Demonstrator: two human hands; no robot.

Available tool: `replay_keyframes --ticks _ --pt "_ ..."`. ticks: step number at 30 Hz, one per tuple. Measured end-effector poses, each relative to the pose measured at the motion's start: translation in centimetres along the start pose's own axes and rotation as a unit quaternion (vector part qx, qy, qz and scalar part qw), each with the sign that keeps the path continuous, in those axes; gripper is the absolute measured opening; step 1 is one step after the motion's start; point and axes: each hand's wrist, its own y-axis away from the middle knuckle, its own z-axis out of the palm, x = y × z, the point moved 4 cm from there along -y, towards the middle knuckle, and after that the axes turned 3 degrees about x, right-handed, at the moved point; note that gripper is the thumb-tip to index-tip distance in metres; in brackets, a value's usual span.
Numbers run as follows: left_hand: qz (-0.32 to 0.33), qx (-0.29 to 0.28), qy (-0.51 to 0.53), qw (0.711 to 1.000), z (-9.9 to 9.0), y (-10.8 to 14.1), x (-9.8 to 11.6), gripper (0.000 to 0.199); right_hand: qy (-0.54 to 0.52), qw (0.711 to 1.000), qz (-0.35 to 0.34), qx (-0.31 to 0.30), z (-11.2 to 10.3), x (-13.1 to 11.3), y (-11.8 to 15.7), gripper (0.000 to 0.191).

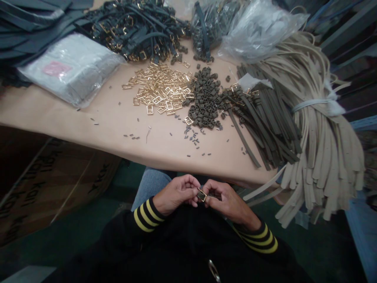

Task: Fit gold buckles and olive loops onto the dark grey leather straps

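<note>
Just off the table's front edge, my left hand [180, 191] and my right hand [225, 199] meet over my lap. A small gold buckle [202, 195] is pinched between them, held by the fingertips of both. On the table lie a heap of gold buckles [165, 88], a pile of small dark olive loops [206, 98] and a bundle of dark olive straps [265, 118]. Whether a strap or loop is also between my fingers is too small to tell.
Long beige straps [321, 129], tied together, hang over the table's right edge. Dark buckled straps [141, 29], a clear-wrapped package [73, 67] and a plastic bag [256, 29] lie at the back. Tiny dark bits dot the table [118, 122]. A cardboard box [70, 184] stands below left.
</note>
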Motion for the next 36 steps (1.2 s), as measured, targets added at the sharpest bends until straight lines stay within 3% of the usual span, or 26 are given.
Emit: replay_keyframes --ticks 6,16,23,30,36 --pt "-0.012 -0.018 0.007 1.000 0.3 0.3 0.1 0.034 -0.010 0.999 0.031 -0.023 0.1 -0.5 0.2 0.006" --pt "0.031 -0.020 0.008 0.999 0.4 0.5 0.1 0.038 0.047 0.997 0.041 0.046 0.3 -0.6 0.2 0.009" --pt "0.098 -0.010 -0.125 0.987 0.5 1.1 0.9 0.035 0.112 0.989 -0.027 0.096 0.4 -2.3 0.6 0.014" --pt "0.158 -0.013 -0.196 0.968 0.3 2.5 2.4 0.032 0.142 0.986 -0.071 0.050 0.4 -4.0 0.3 0.010" --pt "0.106 -0.001 -0.125 0.986 -0.2 2.3 2.2 0.041 0.198 0.972 -0.102 0.068 0.6 -4.3 0.0 0.009"
